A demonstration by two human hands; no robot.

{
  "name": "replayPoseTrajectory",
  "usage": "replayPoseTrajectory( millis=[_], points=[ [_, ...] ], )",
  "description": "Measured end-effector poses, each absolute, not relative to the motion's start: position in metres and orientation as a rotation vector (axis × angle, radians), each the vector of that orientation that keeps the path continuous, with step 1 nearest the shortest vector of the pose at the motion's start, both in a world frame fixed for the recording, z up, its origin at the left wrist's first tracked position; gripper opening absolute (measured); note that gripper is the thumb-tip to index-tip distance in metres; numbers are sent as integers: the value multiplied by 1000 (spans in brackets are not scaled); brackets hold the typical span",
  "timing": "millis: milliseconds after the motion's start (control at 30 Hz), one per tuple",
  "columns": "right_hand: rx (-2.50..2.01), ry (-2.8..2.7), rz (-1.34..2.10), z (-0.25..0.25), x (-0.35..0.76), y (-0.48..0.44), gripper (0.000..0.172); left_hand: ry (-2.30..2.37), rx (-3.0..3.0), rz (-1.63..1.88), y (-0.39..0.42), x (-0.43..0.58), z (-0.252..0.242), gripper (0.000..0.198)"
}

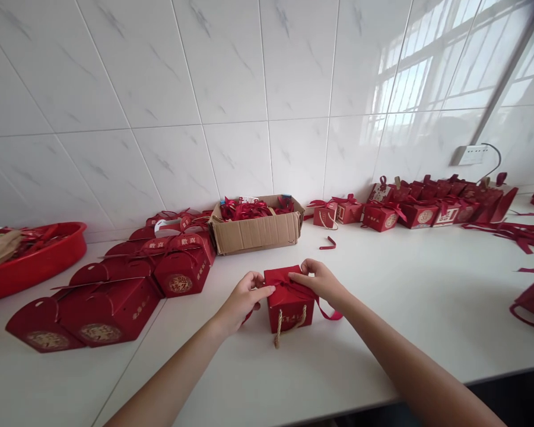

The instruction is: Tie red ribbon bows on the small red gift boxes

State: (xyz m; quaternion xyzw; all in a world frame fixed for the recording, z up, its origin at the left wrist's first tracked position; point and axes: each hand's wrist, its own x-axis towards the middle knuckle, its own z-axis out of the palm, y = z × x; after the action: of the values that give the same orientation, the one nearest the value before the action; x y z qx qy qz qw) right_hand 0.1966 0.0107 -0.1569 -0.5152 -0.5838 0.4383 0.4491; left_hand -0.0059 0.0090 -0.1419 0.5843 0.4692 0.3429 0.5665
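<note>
Red box (288,302) upright on the bench (374,350), between the open carton (258,235) and the front edge. It sits squarely before me, presumably so both hands reach its lid equally. Ribbon (296,288) crosses the lid, gathered near the middle; one loop droops past the right side.

Left hand (244,296): at the lid's left edge, thumb pointing inward over the ribbon, fingers curled. I cannot tell whether they pinch ribbon or only brace the box. Right hand (318,281): over the lid's far right corner, thumb tip on the ribbon by the gather; whether it grips or just presses, I cannot tell. Opposed placement likely keeps the box from sliding.

Rope handle (278,332) hangs down the front face, clear of the fingers.

Carton stands toward the back edge, filled with red ribbon pieces, probably there for easy reach. Large handled boxes (102,308) stand packed together to the left; small boxes (420,214) line the back edge at right, apparently grouped by kind.
</note>
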Motion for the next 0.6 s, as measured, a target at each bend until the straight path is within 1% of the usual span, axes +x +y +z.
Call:
replayPoseTrajectory(
  millis=[67, 167, 300, 433, 600],
  points=[
    [-1314, -1484, 1076, -154, 202, 9, 42, 1131, 1382, 734, 12, -9, -141, 28],
    [-1380, -1573, 1174, -149, 214, 3, 45, 1137, 1389, 687, 14, -11, -143, 30],
    [-1301, -1713, 1296, -145, 227, -4, 44, 1122, 1380, 693, 13, -11, -147, 32],
    [-1164, -1641, 1393, -151, 229, -1, 43, 1075, 1346, 743, 13, -10, -148, 36],
    [-1044, -1524, 1393, -155, 232, 7, 43, 1063, 1327, 808, 14, -10, -147, 44]
  ],
)
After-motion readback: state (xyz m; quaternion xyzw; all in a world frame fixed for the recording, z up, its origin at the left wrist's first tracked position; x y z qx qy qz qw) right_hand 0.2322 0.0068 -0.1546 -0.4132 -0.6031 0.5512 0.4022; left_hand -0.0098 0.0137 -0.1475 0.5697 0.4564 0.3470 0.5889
